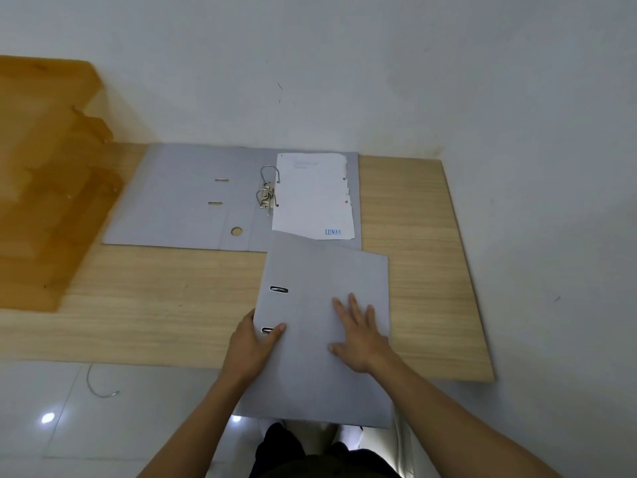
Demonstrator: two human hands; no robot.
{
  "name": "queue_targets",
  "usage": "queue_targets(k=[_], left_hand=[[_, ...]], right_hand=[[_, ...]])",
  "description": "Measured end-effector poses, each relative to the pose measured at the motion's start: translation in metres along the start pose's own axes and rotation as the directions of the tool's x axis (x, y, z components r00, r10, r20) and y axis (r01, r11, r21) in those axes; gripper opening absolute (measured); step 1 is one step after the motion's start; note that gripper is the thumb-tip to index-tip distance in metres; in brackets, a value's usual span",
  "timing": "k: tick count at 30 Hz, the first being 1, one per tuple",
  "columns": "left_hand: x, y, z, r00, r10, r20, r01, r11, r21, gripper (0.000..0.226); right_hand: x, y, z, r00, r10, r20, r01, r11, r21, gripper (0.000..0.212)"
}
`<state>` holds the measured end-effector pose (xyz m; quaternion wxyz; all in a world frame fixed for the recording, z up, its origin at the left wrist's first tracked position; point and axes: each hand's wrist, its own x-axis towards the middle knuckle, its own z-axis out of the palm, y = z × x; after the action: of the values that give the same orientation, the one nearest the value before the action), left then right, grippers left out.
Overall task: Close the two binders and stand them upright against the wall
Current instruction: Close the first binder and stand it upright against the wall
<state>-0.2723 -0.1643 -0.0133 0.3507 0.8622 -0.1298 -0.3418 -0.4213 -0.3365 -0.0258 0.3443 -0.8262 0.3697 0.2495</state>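
Bare forearms (448, 401) and dark clothing (286, 450) show.

- I locate the board (431, 243) on the floor (103, 436), with its far edge against the wall (344, 63).
- The open binder (179, 198) lies flat at the board's far edge, left of centre.
- The ring mechanism (267, 191) stands in the open binder, and the sheet (310, 198) lies just right of it, on the right-hand cover.
- The near binder (327, 270) lies in front of the open binder. Its far edge overlaps the sheet, and its near end overhangs the board's near edge.
- My left hand (253, 343) grips the near binder's left edge, and my right hand (358, 336) rests flat on top of it.
- The rack (44, 184) stands at the left end of the board.
- A wire (100, 388) lies on the floor, in front of the board and to the left.
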Motion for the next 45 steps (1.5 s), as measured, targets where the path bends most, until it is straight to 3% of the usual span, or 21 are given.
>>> queue_targets(k=[3,6,10,14,17,22,25,29,35,40,45], left_hand=[[0.025,-0.029,0.004,0.999,-0.004,0.045,0.003,1.000,0.026,0.079],[0.022,-0.008,-0.006,0.996,-0.040,0.078,0.048,0.994,-0.100,0.070],[0.031,0.017,-0.022,0.944,-0.222,0.245,0.297,0.896,-0.330,0.063],[0.032,0.052,-0.037,0.903,-0.082,0.421,0.281,0.855,-0.436,0.057],[0.031,0.074,-0.040,0.810,0.016,0.586,0.375,0.753,-0.540,0.063],[0.019,0.104,-0.035,0.693,0.134,0.708,0.359,0.788,-0.500,0.052],[0.014,0.113,-0.033,0.671,0.237,0.703,0.257,0.814,-0.520,0.049],[0.010,0.137,-0.037,0.636,0.406,0.656,0.070,0.816,-0.573,0.044],[0.015,0.186,-0.039,0.539,0.618,0.572,-0.262,0.769,-0.584,0.051],[0.034,0.215,-0.019,0.482,0.698,0.529,-0.559,0.710,-0.428,0.083],[0.032,0.233,0.021,0.436,0.702,0.563,-0.646,0.680,-0.347,0.099]], right_hand=[[0.003,0.008,-0.002,0.999,0.004,0.036,-0.005,1.000,0.024,0.102],[0.003,-0.003,-0.002,0.999,0.034,0.038,-0.039,0.991,0.131,0.104],[-0.004,-0.028,0.010,0.992,0.127,-0.002,-0.122,0.954,0.274,0.093],[-0.011,-0.050,0.008,0.972,0.208,-0.108,-0.142,0.888,0.437,0.083],[-0.015,-0.064,-0.007,0.941,0.292,-0.169,-0.119,0.755,0.645,0.077],[-0.026,-0.088,-0.028,0.905,0.325,-0.275,0.039,0.579,0.814,0.080],[-0.035,-0.091,-0.036,0.905,0.278,-0.323,0.157,0.487,0.859,0.100],[-0.056,-0.092,-0.063,0.880,0.198,-0.432,0.318,0.432,0.844,0.096],[-0.102,-0.087,-0.134,0.747,0.045,-0.663,0.506,0.608,0.612,0.078],[-0.117,-0.060,-0.160,0.704,0.003,-0.710,0.547,0.636,0.545,0.084],[-0.102,-0.021,-0.152,0.677,0.064,-0.733,0.503,0.687,0.525,0.082]])
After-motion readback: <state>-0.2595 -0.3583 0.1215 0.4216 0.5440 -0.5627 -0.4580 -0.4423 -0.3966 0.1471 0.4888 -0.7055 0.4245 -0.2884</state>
